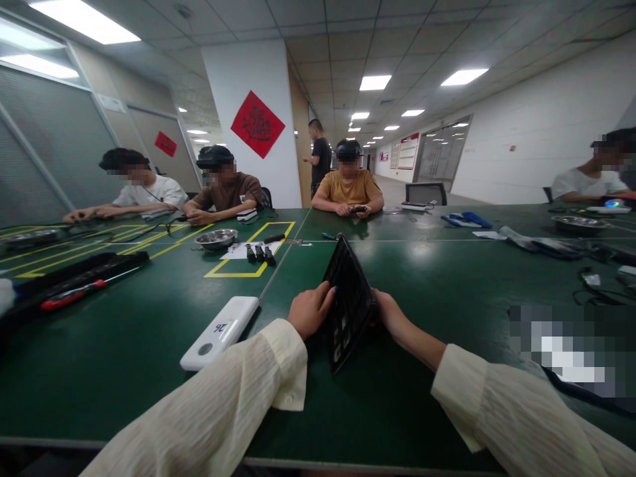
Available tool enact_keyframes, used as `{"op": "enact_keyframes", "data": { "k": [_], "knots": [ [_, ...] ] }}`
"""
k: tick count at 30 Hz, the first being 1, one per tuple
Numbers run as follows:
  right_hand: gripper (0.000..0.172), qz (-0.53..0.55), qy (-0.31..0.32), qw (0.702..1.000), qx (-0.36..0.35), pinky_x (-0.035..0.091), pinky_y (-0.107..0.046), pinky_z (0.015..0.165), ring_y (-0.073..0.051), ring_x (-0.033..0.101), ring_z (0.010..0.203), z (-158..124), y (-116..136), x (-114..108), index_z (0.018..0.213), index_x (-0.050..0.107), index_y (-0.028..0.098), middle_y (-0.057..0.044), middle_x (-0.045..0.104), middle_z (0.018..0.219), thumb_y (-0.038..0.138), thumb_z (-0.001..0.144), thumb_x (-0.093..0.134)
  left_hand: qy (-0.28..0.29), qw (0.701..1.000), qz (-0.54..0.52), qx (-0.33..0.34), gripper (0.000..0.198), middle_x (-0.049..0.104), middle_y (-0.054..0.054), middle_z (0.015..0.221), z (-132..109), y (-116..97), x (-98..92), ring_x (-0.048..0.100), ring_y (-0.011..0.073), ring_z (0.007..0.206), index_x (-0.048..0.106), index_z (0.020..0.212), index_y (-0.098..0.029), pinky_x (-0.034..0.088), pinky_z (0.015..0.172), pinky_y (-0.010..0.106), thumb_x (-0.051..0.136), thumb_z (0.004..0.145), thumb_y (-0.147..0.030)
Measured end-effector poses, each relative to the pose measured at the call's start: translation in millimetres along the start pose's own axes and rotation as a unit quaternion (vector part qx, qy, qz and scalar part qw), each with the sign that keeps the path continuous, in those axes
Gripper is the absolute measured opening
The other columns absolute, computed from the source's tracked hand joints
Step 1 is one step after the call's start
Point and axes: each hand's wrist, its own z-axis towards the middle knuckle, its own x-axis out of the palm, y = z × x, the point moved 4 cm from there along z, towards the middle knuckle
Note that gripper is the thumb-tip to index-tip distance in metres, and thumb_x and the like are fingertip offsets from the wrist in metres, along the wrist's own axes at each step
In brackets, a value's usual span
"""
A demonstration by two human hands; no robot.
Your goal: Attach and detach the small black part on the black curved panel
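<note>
A thin black rectangular panel [350, 305], dark and with paler patches low on its face, stands steeply tilted above the green table [422, 285]. My right hand [388, 313] is closed on its right edge, the fingers hidden behind it. Against the left side of the panel rests my left hand [311, 310], its fingers curled and the thumb on the panel's face. Some of the left fingertips are hidden. To the left of my left hand lies a white power bank [220, 333] marked 26.
Black clips [261, 254] and a metal bowl [217, 239] stand near yellow tape. At the left are a black case [79, 275] and a red-handled screwdriver [74, 295]. Blue cloth [467, 219] lies at the far right. Several people sit around the table.
</note>
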Motion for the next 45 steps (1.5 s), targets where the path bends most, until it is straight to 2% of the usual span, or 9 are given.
{"op": "enact_keyframes", "data": {
  "k": [6,14,22,28,34,38,41,45],
  "knots": [
    [0.032,-0.013,-0.009,1.0,0.006,0.037,-0.021,0.035,-0.012,0.05,0.036,2.6,-1.3,-0.4,0.067,0.053,0.015,0.0,0.054,0.044,0.032,0.087,0.034,0.003,1.0,0.021,0.001,0.035,0.065,0.006,0.083,-2.1,-1.5,-1.6,0.061,0.0199,0.078,0.047,0.105,-0.02,0.038,0.065,0.027,0.02,0.09,-0.035],
    [0.032,-0.01,0.001,1.0,-0.003,0.038,-0.021,0.036,-0.012,0.05,0.037,5.6,-5.9,-1.8,0.069,0.053,0.015,0.0,0.055,0.046,0.035,0.086,0.035,0.01,1.0,0.003,0.009,0.049,0.064,0.006,0.077,-0.8,-1.3,-1.6,0.061,0.0189,0.075,0.056,0.083,-0.02,0.034,0.06,0.025,0.013,0.091,-0.041],
    [0.03,-0.026,0.001,1.0,-0.003,0.038,-0.021,0.036,-0.012,0.05,0.037,1.6,-0.4,0.0,0.068,0.053,0.014,0.0,0.055,0.046,0.031,0.085,0.035,0.008,1.0,0.023,0.012,0.046,0.064,0.006,0.076,-1.0,-0.1,1.2,0.061,0.0181,0.074,0.056,0.075,-0.019,0.032,0.058,0.025,0.017,0.09,-0.038],
    [0.03,-0.027,-0.004,1.0,0.004,0.038,-0.021,0.037,-0.012,0.051,0.038,0.3,1.5,0.7,0.068,0.053,0.014,0.0,0.055,0.047,0.032,0.086,0.036,-0.023,0.999,0.014,-0.024,0.036,0.065,0.004,0.08,-0.4,0.4,0.4,0.061,0.0176,0.073,0.047,0.099,-0.021,0.034,0.059,0.025,0.019,0.09,-0.04],
    [0.03,-0.034,-0.01,0.999,0.009,0.037,-0.021,0.036,-0.012,0.05,0.037,4.5,-3.6,-0.8,0.068,0.053,0.015,0.0,0.055,0.046,0.034,0.085,0.036,-0.007,1.0,0.025,-0.002,0.039,0.065,0.005,0.079,-0.7,-1.1,-0.4,0.062,0.0186,0.074,0.049,0.093,-0.022,0.035,0.059,0.025,0.014,0.091,-0.04],
    [0.03,-0.045,-0.006,0.999,0.004,0.038,-0.021,0.037,-0.012,0.052,0.039,3.8,-2.3,-0.9,0.071,0.055,0.014,-0.001,0.056,0.048,0.032,0.085,0.035,-0.006,0.999,0.037,-0.005,0.033,0.065,0.006,0.081,-2.0,-1.1,-1.3,0.061,0.0191,0.076,0.05,0.098,-0.021,0.035,0.06,0.026,0.021,0.09,-0.035],
    [0.032,-0.04,0.001,0.999,-0.001,0.038,-0.021,0.037,-0.012,0.051,0.039,3.5,-2.1,-0.9,0.072,0.055,0.014,-0.001,0.056,0.049,0.034,0.085,0.035,-0.005,0.999,0.036,0.0,0.034,0.065,0.005,0.081,-2.1,-1.8,-1.8,0.061,0.0188,0.075,0.053,0.092,-0.021,0.033,0.059,0.026,0.022,0.089,-0.036],
    [0.033,-0.037,0.003,0.999,0.0,0.038,-0.021,0.037,-0.012,0.051,0.039,4.6,-4.2,-1.3,0.073,0.056,0.013,-0.001,0.056,0.049,0.038,0.085,0.036,0.006,1.0,0.017,0.003,0.046,0.065,0.006,0.078,-1.4,-2.5,-2.7,0.061,0.0182,0.075,0.056,0.082,-0.021,0.031,0.058,0.026,0.015,0.09,-0.04]
  ]
}}
